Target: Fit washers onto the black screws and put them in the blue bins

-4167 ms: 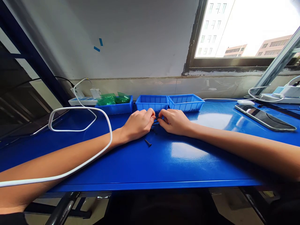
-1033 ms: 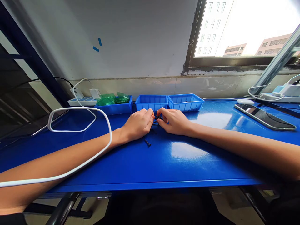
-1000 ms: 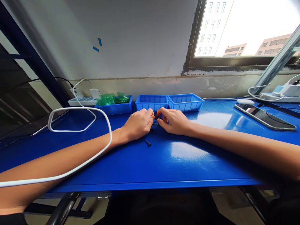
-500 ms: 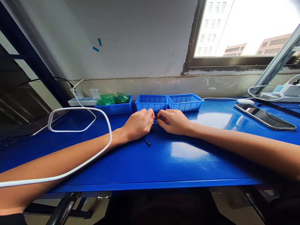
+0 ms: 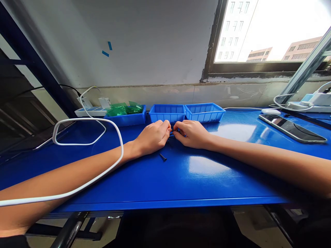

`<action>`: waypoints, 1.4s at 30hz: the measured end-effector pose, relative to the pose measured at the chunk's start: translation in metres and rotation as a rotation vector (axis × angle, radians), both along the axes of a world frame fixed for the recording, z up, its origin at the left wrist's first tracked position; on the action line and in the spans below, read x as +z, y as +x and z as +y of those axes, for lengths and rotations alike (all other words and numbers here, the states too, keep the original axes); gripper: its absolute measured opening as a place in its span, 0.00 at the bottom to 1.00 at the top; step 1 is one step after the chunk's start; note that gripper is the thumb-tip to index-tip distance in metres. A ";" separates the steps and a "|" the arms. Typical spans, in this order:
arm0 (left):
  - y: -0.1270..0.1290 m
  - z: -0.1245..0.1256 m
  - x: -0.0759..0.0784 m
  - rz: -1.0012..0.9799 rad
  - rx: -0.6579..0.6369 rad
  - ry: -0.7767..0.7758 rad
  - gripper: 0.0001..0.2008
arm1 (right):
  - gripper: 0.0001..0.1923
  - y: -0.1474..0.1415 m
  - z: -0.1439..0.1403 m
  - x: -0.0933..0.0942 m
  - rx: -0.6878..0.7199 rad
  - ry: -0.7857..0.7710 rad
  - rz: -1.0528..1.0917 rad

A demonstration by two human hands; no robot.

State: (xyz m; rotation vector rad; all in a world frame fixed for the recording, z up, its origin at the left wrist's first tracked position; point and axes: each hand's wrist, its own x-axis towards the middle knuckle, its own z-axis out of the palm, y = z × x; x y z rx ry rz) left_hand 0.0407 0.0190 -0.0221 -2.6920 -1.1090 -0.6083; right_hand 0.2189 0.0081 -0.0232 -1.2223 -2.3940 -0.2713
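My left hand [image 5: 155, 136] and my right hand [image 5: 191, 134] meet fingertip to fingertip above the blue table [image 5: 144, 179], both closed in a pinch. Between the fingertips shows a small dark, thin piece [image 5: 172, 130]; its ends are covered by the fingers, so its kind is unclear. Just below it, a further dark sliver shows close to the tabletop. A black screw [image 5: 163, 157] lies loose on the table, nearer to me and beside my left hand.
Behind my hands stand two blue bins [image 5: 167, 112], and a third bin [image 5: 126, 120] holds green plastic bags [image 5: 125, 109]. A white cable [image 5: 120, 137] loops over my left forearm. A phone [image 5: 292, 128] lies at right. Power strips [image 5: 91, 112] sit along the wall.
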 end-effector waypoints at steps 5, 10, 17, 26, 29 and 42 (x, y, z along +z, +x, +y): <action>0.000 0.000 -0.001 -0.001 0.004 0.000 0.10 | 0.08 0.000 0.000 0.000 0.001 -0.009 -0.008; 0.001 0.001 0.000 -0.002 0.007 -0.007 0.10 | 0.08 0.000 0.000 0.001 -0.004 -0.011 -0.019; 0.002 -0.002 0.003 0.023 0.055 -0.025 0.10 | 0.08 0.000 0.001 0.000 -0.002 -0.003 -0.010; 0.002 -0.003 0.003 0.014 0.080 -0.017 0.10 | 0.08 0.000 0.000 0.000 0.004 0.010 -0.026; 0.002 -0.003 0.003 0.011 0.081 -0.025 0.10 | 0.09 0.000 0.000 0.000 0.012 0.018 -0.031; 0.003 -0.003 0.003 0.045 0.102 -0.019 0.10 | 0.10 0.000 0.000 0.000 0.014 0.022 -0.039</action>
